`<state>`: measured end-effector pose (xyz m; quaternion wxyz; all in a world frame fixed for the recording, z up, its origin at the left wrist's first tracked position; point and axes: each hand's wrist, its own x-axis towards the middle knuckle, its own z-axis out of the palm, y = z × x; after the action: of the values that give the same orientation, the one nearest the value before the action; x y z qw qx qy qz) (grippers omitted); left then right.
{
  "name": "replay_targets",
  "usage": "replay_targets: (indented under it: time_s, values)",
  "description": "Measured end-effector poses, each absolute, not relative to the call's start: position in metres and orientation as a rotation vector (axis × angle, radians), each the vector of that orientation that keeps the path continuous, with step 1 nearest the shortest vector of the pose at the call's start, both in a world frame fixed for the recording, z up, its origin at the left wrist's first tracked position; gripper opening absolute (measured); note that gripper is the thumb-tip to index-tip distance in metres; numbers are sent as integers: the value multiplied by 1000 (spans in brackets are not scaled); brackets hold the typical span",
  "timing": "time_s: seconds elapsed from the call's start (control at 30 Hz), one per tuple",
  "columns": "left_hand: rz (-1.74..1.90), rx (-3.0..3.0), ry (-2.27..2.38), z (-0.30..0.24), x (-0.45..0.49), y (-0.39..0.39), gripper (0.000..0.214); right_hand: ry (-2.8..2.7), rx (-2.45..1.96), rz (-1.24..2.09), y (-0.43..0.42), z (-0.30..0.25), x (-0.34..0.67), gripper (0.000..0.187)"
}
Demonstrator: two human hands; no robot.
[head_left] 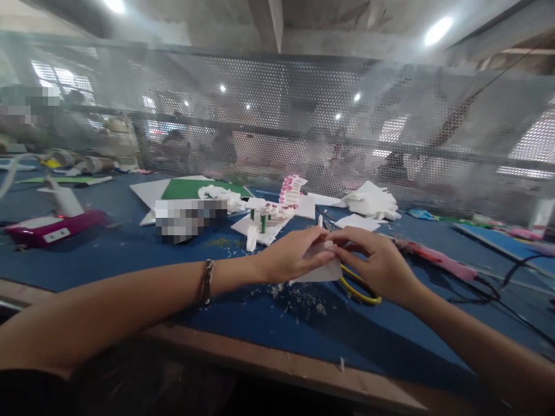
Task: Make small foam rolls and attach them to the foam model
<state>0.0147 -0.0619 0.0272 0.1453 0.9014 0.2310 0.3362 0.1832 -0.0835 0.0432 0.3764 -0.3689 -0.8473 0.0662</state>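
My left hand (297, 253) and my right hand (376, 261) meet over the table, fingers closed together. Between them is a thin white sheet (321, 274), paper-like, its lower part hanging below the fingers. A small white piece (329, 245) shows at the fingertips; its kind is hard to make out. My left thumb lies along the sheet, and my right thumb and fingers pinch near its upper edge. Under my right hand lie scissors with yellow handles (363, 296), their blades partly hidden. White scraps (299, 297) are scattered on the blue tabletop below.
A pink corded tool (446, 263) lies right of my right hand. Behind stand small green cylinders (263, 222) and a row of pink-and-white pieces (289, 192). White sheets (370, 201) are stacked at back right. A magenta device (56, 226) sits left; a perforated screen (269, 115) rises behind.
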Motion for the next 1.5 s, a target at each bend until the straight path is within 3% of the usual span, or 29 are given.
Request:
replay_targets:
  time_s: [0.63, 1.13, 1.5]
  values:
    - [948, 2118, 594, 9, 19, -33, 26, -2363, -1090, 348, -61, 55, 187, 17]
    - [1067, 1839, 640, 2, 9, -30, 16, -2209, -1026, 501, -43, 51, 172, 21]
    - [1029, 1775, 599, 1, 8, -34, 13, -2124, -1018, 437, -47, 36, 175, 6]
